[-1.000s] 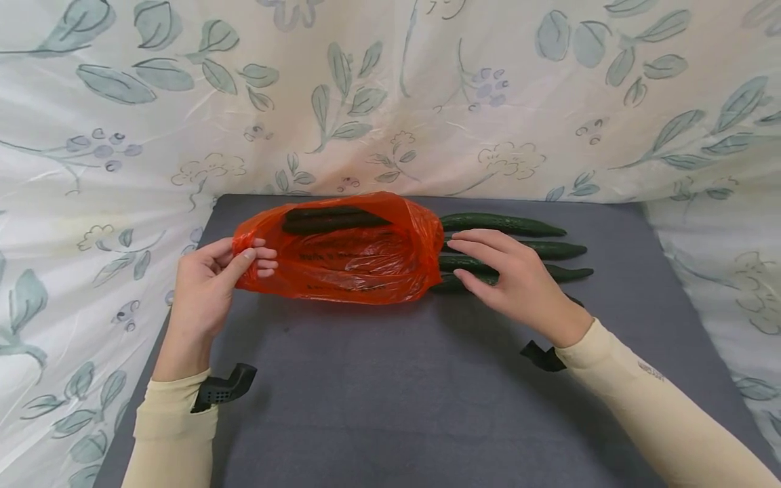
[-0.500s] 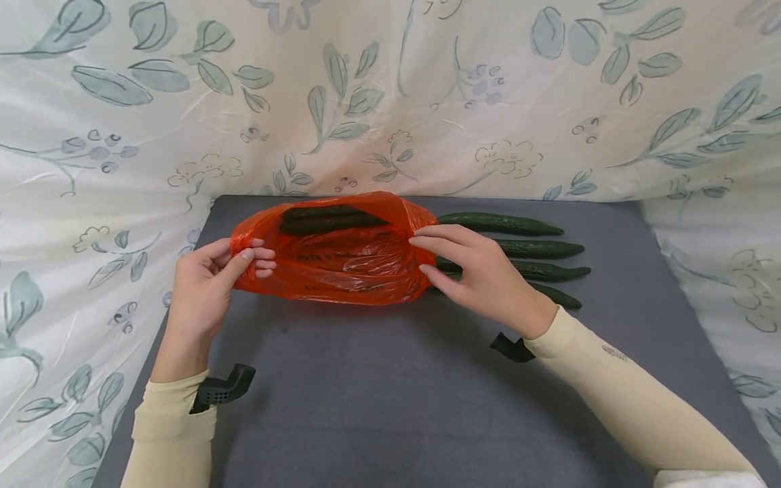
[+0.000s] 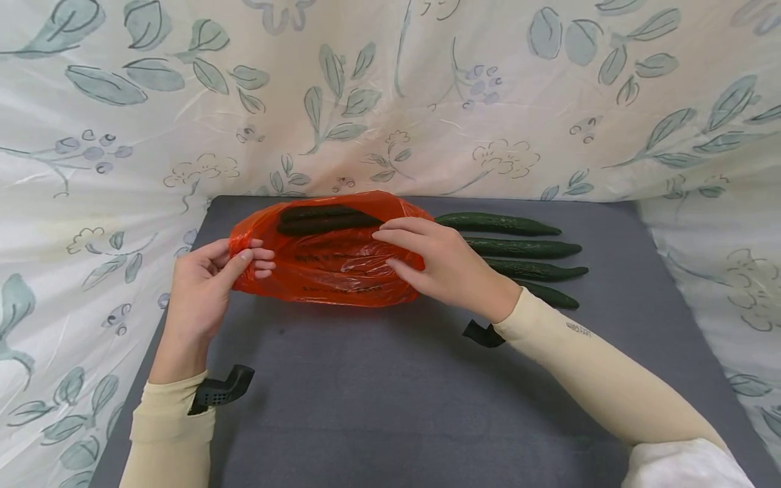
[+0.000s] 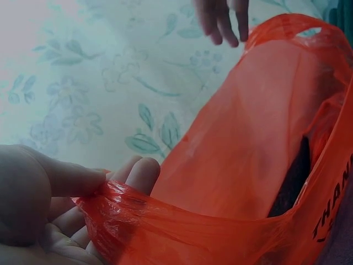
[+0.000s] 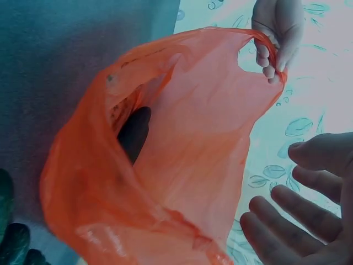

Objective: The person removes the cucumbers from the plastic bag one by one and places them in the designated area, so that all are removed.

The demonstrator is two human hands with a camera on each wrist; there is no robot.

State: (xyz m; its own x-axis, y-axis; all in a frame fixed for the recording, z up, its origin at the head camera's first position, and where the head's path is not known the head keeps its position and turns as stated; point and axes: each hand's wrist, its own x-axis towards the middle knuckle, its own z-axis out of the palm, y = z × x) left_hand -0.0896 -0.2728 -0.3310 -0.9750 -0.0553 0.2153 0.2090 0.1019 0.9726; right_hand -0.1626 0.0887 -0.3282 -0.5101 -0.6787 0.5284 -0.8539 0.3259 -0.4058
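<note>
I see the left hand [image 3: 210,285] pinching the handle end of the orange plastic bag [image 3: 329,261] lying on the grey mat [image 3: 378,393]. My right hand [image 3: 442,264] hovers over its mouth, fingers straight and spread. Black print reads "THAN" (rest cut off). Dark cucumbers [image 3: 323,218] lie inside; four cucumbers [image 3: 525,248] lie just right.

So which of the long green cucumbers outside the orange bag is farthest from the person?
The long green cucumber at the back, closest to the leafy cloth.
</note>
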